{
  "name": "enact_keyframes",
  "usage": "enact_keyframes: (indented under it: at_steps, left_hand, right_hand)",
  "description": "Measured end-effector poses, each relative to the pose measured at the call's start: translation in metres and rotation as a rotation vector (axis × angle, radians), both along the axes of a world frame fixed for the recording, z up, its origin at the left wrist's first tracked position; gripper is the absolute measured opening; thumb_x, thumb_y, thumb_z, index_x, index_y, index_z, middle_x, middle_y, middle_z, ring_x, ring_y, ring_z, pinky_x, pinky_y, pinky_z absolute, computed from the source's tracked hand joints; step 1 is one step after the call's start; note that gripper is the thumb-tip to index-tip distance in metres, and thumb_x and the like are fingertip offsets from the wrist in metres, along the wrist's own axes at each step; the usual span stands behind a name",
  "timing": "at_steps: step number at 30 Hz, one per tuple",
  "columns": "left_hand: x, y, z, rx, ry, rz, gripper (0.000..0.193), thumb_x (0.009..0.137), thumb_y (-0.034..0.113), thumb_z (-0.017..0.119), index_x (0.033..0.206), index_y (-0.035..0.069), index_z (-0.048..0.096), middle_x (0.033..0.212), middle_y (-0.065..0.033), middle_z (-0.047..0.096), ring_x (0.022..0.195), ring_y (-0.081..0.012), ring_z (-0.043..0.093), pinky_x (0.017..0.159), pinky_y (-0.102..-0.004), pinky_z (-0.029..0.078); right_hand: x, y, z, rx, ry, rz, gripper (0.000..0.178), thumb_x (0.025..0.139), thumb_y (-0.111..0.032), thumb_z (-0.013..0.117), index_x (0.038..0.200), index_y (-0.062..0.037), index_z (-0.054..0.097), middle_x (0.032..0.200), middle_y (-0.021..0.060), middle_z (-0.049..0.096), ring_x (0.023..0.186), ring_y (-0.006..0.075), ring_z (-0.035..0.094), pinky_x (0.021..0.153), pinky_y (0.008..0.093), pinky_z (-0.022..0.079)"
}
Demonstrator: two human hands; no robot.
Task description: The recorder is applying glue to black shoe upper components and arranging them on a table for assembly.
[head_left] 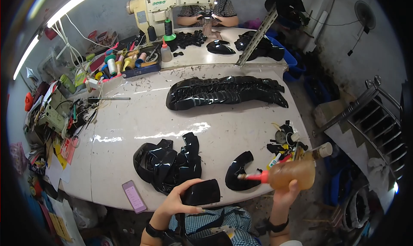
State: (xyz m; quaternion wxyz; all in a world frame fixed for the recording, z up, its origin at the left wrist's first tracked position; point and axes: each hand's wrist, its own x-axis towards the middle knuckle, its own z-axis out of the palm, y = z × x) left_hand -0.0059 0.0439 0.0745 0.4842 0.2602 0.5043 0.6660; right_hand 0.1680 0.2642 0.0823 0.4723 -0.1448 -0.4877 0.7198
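Observation:
My left hand (174, 201) grips a glossy black patent-leather piece (202, 192) over the table's near edge, fingers behind it and thumb in front. In my right hand (286, 196) is a squeeze bottle (297, 175) of amber liquid, tipped sideways with its red nozzle pointing left. The nozzle tip appears over a curved black piece (236, 173) lying on the table; whether they touch, I cannot tell. Beyond my left hand lies a loose heap of shiny black pieces (167, 164). Farther back, similar pieces overlap in a long stack (223, 92).
A phone (134, 197) rests at the near left edge. Tools and small containers (284, 138) crowd the right edge. At the back stand a sewing machine (172, 9) and a tray of thread spools (140, 63); a person's hands (210, 18) are behind. A slotted metal post (258, 35) slants at back right.

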Motion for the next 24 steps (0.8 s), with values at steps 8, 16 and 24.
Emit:
enact_keyframes:
  at_steps: [8,16,24]
  left_hand:
    - [-0.025,0.007,-0.007,-0.090,0.163,0.154,0.069,0.052,0.008,0.074,0.115,0.003,0.045,0.102,-0.0045,0.050,0.094,-0.0122,0.048,0.084,-0.0239,0.036]
    - [-0.027,0.012,-0.001,-0.073,0.181,0.152,0.068,0.053,0.007,0.073,0.115,0.004,0.045,0.103,-0.0049,0.051,0.093,-0.0126,0.048,0.083,-0.0241,0.036]
    - [-0.026,0.011,-0.003,-0.074,0.164,0.148,0.069,0.053,0.006,0.073,0.115,0.003,0.045,0.103,-0.0049,0.050,0.095,-0.0124,0.047,0.084,-0.0242,0.036]
  right_hand:
    - [0.015,-0.009,0.013,-0.333,0.203,0.230,0.069,0.071,-0.039,0.061,0.123,-0.0056,0.030,0.116,0.0155,0.044,0.101,0.0343,0.048,0.085,0.0470,0.041]
    - [0.008,-0.019,0.016,-0.327,0.200,0.430,0.074,0.068,-0.029,0.067,0.125,-0.0077,0.027,0.120,0.0147,0.041,0.106,0.0393,0.044,0.086,0.0511,0.039]
    - [-0.001,-0.026,0.018,-0.119,0.106,0.417,0.074,0.071,-0.032,0.064,0.124,-0.0030,0.023,0.119,0.0162,0.040,0.105,0.0372,0.045,0.084,0.0471,0.043]
